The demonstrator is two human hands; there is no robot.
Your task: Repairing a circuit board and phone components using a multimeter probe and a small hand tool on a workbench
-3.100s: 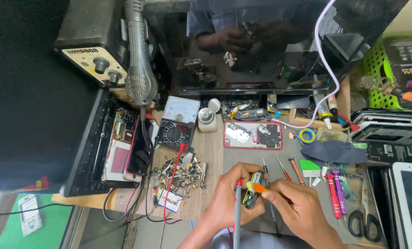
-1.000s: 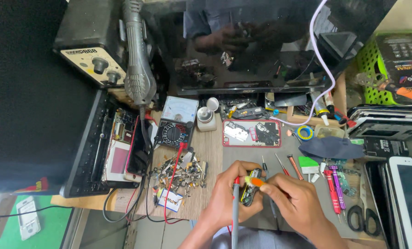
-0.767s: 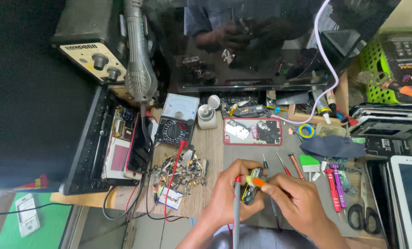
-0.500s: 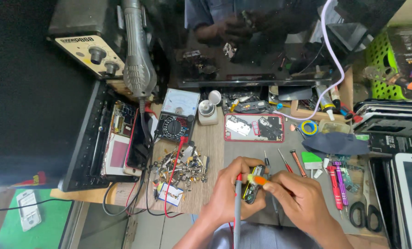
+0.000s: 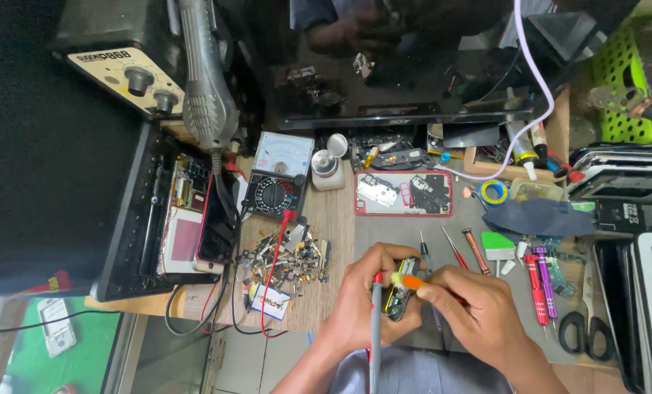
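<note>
Above the grey surface [image 5: 399,233], left hand [image 5: 362,306] fingers grip a small board [image 5: 399,295]; right hand [image 5: 479,314] fingers pinch an orange-tipped tool [image 5: 412,282].

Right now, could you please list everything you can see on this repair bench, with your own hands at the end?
circuit board: one, dark, held between both hands
probe: one, red and grey, in left hand
brush: one, orange handle, in right hand
multimeter: one, black, left of centre
opened phone: one, red-edged, centre
loose parts: a pile, metallic, left of hands
screwdrivers: several, red and purple, right
scissors: one, black, lower right
basket: one, green, upper right
left hand: one
right hand: one
</note>
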